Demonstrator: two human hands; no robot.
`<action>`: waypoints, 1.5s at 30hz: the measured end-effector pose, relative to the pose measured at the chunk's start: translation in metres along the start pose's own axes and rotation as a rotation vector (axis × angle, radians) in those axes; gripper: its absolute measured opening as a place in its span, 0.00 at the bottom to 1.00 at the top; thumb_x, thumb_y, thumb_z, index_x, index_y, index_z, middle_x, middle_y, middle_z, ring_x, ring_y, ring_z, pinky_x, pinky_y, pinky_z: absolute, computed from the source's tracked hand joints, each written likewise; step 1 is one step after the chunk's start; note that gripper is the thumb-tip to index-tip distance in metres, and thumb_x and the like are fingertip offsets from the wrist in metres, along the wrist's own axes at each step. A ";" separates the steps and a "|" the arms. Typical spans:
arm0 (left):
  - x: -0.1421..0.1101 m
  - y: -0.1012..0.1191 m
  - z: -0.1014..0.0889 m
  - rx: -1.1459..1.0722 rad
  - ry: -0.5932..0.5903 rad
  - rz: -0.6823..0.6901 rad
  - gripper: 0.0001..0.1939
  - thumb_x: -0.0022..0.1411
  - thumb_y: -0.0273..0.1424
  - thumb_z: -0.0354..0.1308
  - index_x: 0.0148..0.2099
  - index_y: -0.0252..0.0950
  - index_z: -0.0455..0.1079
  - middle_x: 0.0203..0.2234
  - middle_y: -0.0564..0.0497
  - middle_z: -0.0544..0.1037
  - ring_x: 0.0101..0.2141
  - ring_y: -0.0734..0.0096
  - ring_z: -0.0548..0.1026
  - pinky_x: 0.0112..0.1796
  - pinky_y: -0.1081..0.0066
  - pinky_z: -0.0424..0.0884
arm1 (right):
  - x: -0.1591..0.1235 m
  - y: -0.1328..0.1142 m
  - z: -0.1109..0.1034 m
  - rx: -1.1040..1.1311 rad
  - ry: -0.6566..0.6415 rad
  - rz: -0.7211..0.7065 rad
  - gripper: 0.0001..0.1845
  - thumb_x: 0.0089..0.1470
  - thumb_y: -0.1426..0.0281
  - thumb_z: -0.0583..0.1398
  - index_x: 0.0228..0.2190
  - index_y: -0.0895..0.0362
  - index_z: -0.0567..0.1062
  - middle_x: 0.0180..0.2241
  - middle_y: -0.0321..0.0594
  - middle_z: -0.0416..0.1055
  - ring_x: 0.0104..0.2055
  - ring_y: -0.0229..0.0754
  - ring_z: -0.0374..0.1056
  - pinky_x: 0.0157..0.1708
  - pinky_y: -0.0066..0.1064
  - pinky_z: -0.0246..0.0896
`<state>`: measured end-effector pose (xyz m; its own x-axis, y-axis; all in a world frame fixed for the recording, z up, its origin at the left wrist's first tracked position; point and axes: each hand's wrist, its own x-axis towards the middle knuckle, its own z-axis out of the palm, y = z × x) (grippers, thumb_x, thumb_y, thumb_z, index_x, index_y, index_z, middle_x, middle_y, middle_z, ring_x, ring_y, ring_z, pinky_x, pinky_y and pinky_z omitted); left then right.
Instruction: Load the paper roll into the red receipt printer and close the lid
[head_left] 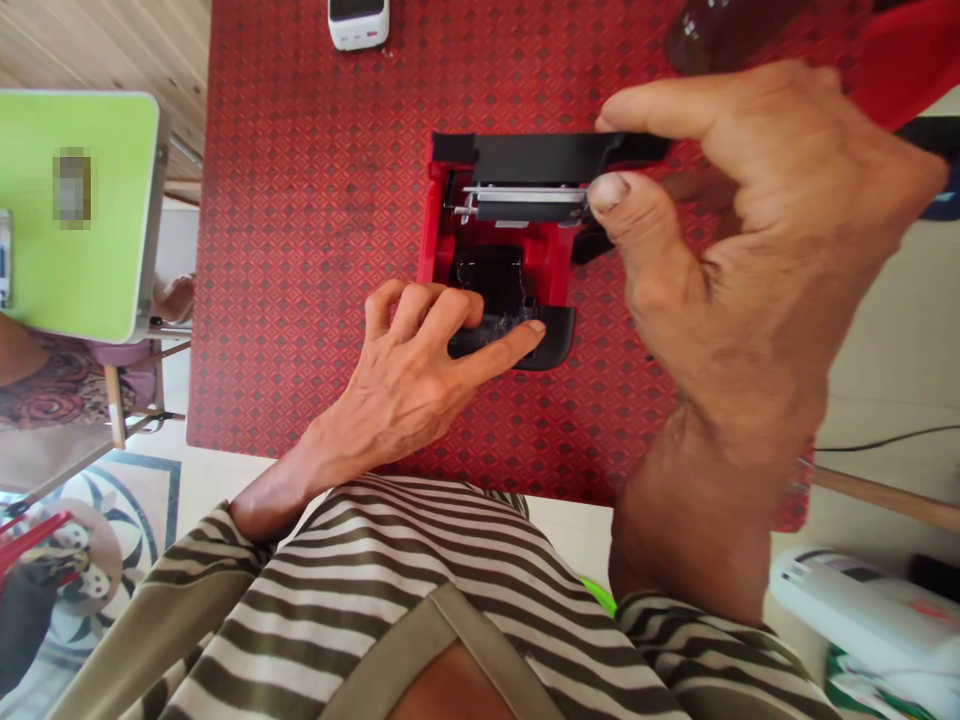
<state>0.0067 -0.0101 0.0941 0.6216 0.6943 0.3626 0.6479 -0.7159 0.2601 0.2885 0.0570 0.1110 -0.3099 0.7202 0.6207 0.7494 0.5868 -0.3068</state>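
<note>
Both hands meet the red printer [501, 250]: your right hand [757, 260] pinches its raised black lid [540, 155] at the far edge, while your left hand's [420, 365] fingers [499, 350] rest spread on the near edge.

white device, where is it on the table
In the head view, the white device sits at the top edge on the red patterned cloth, beyond and left of the red-and-black machine.

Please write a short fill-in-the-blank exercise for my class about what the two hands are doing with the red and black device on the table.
1. The device lies on a patterned cloth coloured ____.
2. The right hand pinches the device's ____ lid between thumb and forefinger.
3. The left hand rests on the device's ____ edge.
4. The sleeves are ____.

Missing words: red; black; near; striped
</note>
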 end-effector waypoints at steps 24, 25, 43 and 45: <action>-0.003 0.001 0.002 -0.048 -0.006 -0.051 0.30 0.90 0.19 0.60 0.80 0.54 0.81 0.63 0.46 0.81 0.62 0.52 0.76 0.67 0.52 0.69 | -0.060 -0.041 0.006 0.225 0.020 0.135 0.22 0.84 0.73 0.67 0.67 0.39 0.91 0.63 0.37 0.95 0.67 0.58 0.92 0.67 0.60 0.93; -0.002 0.000 0.000 -0.067 -0.002 -0.052 0.29 0.91 0.20 0.60 0.80 0.53 0.81 0.62 0.46 0.81 0.62 0.52 0.76 0.67 0.51 0.70 | -0.062 -0.042 0.005 0.242 0.014 0.157 0.23 0.85 0.73 0.67 0.68 0.38 0.91 0.63 0.36 0.95 0.68 0.59 0.92 0.69 0.61 0.92; -0.013 -0.073 0.082 -0.645 0.285 -0.555 0.42 0.89 0.71 0.61 0.89 0.55 0.65 0.82 0.36 0.78 0.82 0.36 0.78 0.73 0.40 0.85 | -0.076 -0.045 0.021 0.210 0.092 0.151 0.36 0.80 0.80 0.67 0.75 0.33 0.86 0.65 0.31 0.95 0.70 0.52 0.91 0.70 0.55 0.92; -0.014 -0.073 0.083 -0.700 0.281 -0.563 0.41 0.90 0.70 0.61 0.88 0.55 0.66 0.81 0.37 0.79 0.80 0.40 0.80 0.74 0.41 0.85 | -0.076 -0.047 0.022 0.205 0.115 0.169 0.36 0.81 0.80 0.66 0.75 0.32 0.86 0.64 0.31 0.95 0.70 0.53 0.91 0.69 0.56 0.92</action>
<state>-0.0132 0.0385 -0.0039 0.1091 0.9738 0.1994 0.3522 -0.2254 0.9084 0.2644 -0.0175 0.0623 -0.1140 0.7743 0.6225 0.6469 0.5334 -0.5450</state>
